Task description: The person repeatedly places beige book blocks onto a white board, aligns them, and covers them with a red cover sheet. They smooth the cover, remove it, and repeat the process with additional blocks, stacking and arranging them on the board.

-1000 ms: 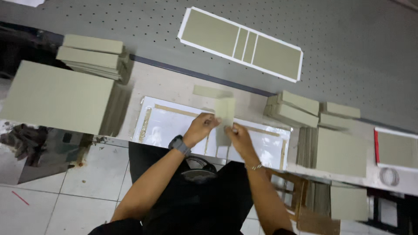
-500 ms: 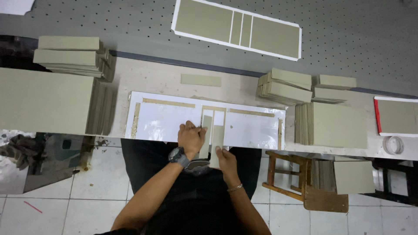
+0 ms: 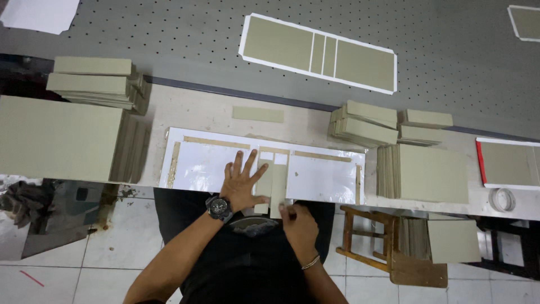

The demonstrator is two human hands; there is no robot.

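A white glossy sheet [image 3: 320, 177] with thin tan strips along its edges lies on the bench in front of me. Two narrow grey-green board strips [image 3: 278, 188] lie side by side in its middle, reaching past the near edge. My left hand [image 3: 242, 183], with a black watch on the wrist, rests flat with spread fingers, and its thumb side presses on the left strip. At the bench's near edge, my right hand [image 3: 298, 222] has its fingertips closed on the near end of the right strip.
Large grey-green boards [image 3: 56, 138] and smaller stacks [image 3: 95, 84] sit at left. More stacks [image 3: 365, 124] and boards [image 3: 433, 171] sit at right. A finished board-on-white panel [image 3: 318, 53] lies on the grey perforated table. A loose strip [image 3: 257, 114], a tape roll [image 3: 502, 199] and a wooden stool [image 3: 388, 247] are nearby.
A second ago both hands held a strip above the sheet. The strip now lies on the sheet, my left hand has spread flat, and my right hand has pulled back to the near edge.
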